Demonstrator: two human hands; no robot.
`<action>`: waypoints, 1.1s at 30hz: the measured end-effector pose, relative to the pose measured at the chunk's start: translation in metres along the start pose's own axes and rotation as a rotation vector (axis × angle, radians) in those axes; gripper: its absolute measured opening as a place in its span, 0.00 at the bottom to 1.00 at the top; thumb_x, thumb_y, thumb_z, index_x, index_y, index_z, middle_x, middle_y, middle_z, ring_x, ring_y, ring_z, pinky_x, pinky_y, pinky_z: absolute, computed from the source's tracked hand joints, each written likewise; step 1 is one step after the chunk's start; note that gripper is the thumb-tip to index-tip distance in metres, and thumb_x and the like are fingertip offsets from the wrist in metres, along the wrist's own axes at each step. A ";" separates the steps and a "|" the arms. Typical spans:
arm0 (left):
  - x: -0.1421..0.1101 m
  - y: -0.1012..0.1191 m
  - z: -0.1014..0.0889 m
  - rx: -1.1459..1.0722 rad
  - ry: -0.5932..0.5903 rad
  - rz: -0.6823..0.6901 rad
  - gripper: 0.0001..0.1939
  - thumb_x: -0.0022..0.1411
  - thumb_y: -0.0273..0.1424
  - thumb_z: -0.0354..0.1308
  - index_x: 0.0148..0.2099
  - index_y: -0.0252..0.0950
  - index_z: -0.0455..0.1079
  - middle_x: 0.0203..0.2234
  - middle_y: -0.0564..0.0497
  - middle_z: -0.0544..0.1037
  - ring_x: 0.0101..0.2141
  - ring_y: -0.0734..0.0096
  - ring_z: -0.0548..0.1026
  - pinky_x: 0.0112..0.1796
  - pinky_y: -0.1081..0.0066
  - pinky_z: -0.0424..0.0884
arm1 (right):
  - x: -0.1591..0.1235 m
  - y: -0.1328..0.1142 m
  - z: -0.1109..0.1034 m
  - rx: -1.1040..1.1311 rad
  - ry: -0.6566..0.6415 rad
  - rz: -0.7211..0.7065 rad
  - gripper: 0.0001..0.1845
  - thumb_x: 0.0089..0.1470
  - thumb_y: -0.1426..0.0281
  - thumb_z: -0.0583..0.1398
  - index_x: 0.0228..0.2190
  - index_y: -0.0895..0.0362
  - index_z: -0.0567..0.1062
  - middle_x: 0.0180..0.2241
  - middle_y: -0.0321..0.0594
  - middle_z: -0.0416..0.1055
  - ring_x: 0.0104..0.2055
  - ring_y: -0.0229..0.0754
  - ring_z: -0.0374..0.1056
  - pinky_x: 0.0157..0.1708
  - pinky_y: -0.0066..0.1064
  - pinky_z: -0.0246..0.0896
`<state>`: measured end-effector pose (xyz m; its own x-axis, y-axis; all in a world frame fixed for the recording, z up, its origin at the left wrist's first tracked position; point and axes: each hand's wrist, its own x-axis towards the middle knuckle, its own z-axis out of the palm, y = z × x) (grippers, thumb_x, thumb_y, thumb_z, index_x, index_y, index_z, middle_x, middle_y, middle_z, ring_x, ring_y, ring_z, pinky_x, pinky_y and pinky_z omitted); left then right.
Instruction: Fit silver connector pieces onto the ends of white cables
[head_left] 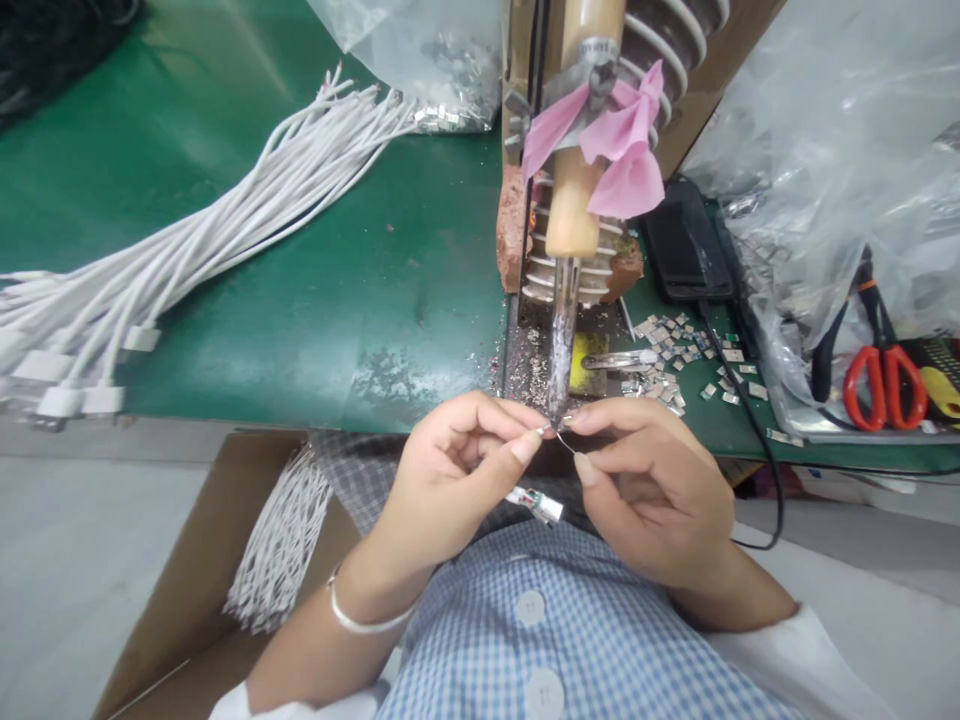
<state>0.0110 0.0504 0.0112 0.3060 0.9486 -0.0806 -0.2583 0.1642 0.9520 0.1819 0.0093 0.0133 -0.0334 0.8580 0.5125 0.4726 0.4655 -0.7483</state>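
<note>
Left hand (457,470) and right hand (645,480) brought together just under the tip of the fixed soldering iron (564,350), each grip narrow, pinching a small metal piece (546,430) and a thin wire (564,440) so the joint sits right at the hot tip; a cable plug end (541,505) hanging below the fingers, clear of the heat. Iron clamped upright at the edge of the green tabletop (337,280), freeing both hands. Loose metal clips (675,350) near the right hand, white cables (225,220) well apart to the left, scissors (881,370) far right
</note>
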 end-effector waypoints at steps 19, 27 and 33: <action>-0.007 -0.001 0.000 -0.040 -0.006 -0.050 0.09 0.60 0.20 0.64 0.31 0.39 0.77 0.33 0.55 0.83 0.29 0.81 0.78 0.27 0.84 0.73 | -0.005 0.001 0.002 0.034 -0.004 0.042 0.10 0.51 0.81 0.60 0.31 0.52 0.71 0.39 0.40 0.76 0.42 0.42 0.74 0.40 0.37 0.75; -0.005 -0.004 -0.007 -0.071 -0.065 -0.114 0.06 0.61 0.24 0.65 0.31 0.37 0.77 0.33 0.53 0.84 0.30 0.79 0.79 0.29 0.83 0.74 | -0.003 0.002 0.002 0.041 0.005 0.011 0.11 0.51 0.81 0.60 0.31 0.53 0.71 0.38 0.40 0.76 0.41 0.41 0.74 0.40 0.36 0.74; 0.001 -0.001 -0.006 -0.142 -0.086 -0.172 0.06 0.61 0.22 0.65 0.31 0.36 0.78 0.32 0.55 0.84 0.35 0.80 0.80 0.38 0.84 0.75 | 0.000 0.005 0.002 0.042 0.009 -0.033 0.11 0.50 0.83 0.60 0.31 0.55 0.71 0.39 0.39 0.75 0.42 0.39 0.74 0.42 0.33 0.74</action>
<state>0.0057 0.0525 0.0088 0.4317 0.8780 -0.2069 -0.3203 0.3637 0.8747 0.1820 0.0125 0.0090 -0.0401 0.8402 0.5407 0.4341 0.5021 -0.7480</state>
